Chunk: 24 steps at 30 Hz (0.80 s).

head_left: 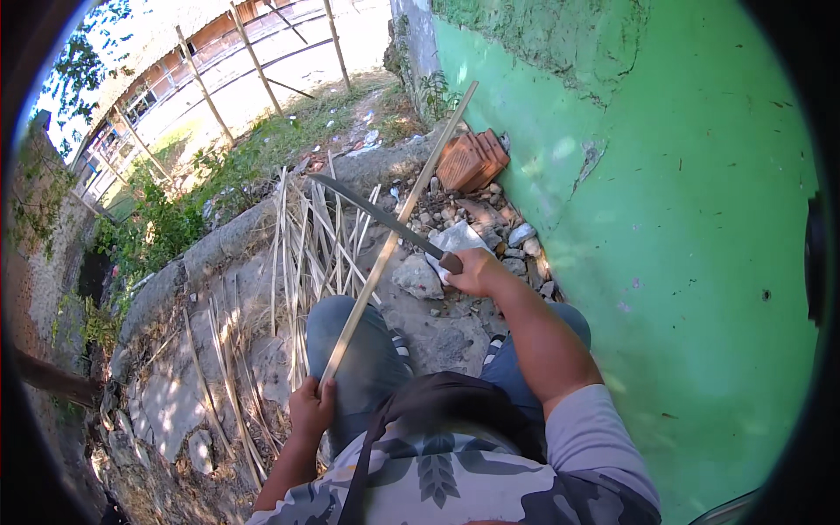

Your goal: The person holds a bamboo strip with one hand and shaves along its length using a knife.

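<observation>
My left hand is closed around the near end of a long pale bamboo strip, beside my left knee. The strip slants up and away to the right, past the rubble. In my right hand is the brown handle of a machete, its long dark blade pointing to the far left. Blade and strip cross in view near the middle; whether they touch I cannot tell. A small white piece shows by the right hand, partly hidden.
Many split strips lie piled ahead to the left, with more strips beside my left leg. Stones and stacked orange roof tiles rest against the green wall on the right. A low concrete ledge runs along the left.
</observation>
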### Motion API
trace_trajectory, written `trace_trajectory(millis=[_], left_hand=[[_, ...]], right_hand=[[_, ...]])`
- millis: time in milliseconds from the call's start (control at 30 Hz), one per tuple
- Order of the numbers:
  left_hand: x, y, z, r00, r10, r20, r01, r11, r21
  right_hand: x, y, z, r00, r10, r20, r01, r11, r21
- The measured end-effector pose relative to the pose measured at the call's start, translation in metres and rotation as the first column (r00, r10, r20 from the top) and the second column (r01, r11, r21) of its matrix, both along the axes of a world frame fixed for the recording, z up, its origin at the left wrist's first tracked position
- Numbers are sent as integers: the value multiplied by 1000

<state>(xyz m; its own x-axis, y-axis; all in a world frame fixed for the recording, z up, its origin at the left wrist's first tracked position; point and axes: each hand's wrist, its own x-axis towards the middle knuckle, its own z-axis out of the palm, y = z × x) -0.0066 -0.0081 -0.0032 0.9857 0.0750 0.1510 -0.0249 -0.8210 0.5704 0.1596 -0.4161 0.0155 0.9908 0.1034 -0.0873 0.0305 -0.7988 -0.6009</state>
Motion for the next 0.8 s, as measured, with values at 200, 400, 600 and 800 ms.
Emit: trace_trajectory(millis=[200,400,600,800], left_hand=[[1,3,-5,1000,6,-13,-6,999,-52],[1,-5,0,1000,5,11,-5,1000,-11],[-1,-3,5,1000,12,-29,-13,1000,-24],[1,-1,-1,1000,1,-20,-2,999,-50]], right_hand=[[-16,29,26,921,387,43,-373,910,-181],[1,6,12,976,199,-84,-208,970,-126],[8,-7,1,993,-50,-106,56,997,57],[0,12,5,981,192,-18,-193,981,-25]])
